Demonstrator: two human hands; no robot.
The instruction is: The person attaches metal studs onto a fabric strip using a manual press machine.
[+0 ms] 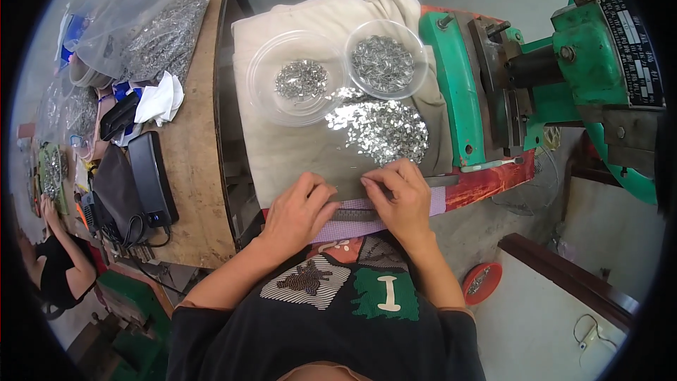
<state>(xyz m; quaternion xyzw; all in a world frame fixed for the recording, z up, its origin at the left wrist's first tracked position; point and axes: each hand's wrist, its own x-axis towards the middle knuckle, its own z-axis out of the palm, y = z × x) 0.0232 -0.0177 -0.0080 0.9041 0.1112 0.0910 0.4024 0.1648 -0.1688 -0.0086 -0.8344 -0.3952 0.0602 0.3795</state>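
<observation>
My left hand [300, 206] is at the front edge of a beige cloth [282, 148], its fingers curled and pressed together. To its right, my right hand [403, 194] has thumb and forefinger brought close in a pinch. Whatever either hand pinches is too small to make out. Between and below them lies a dark, narrow strip [351, 215] with fine markings or slots, on a lilac cloth [363, 204]. Beyond my right hand spreads a pile of small shiny metal flakes [384, 130]. Two see-through round tubs, the left tub [257, 92] and right tub [422, 74], hold small metal pieces.
A green machine press [451, 92] stands close on the right. At left is a wooden table [197, 134] with bags of metal parts [166, 35], white tissue [161, 101] and a black device [151, 176]. A red bowl [496, 283] sits low right. Another person's arm [67, 240] shows far left.
</observation>
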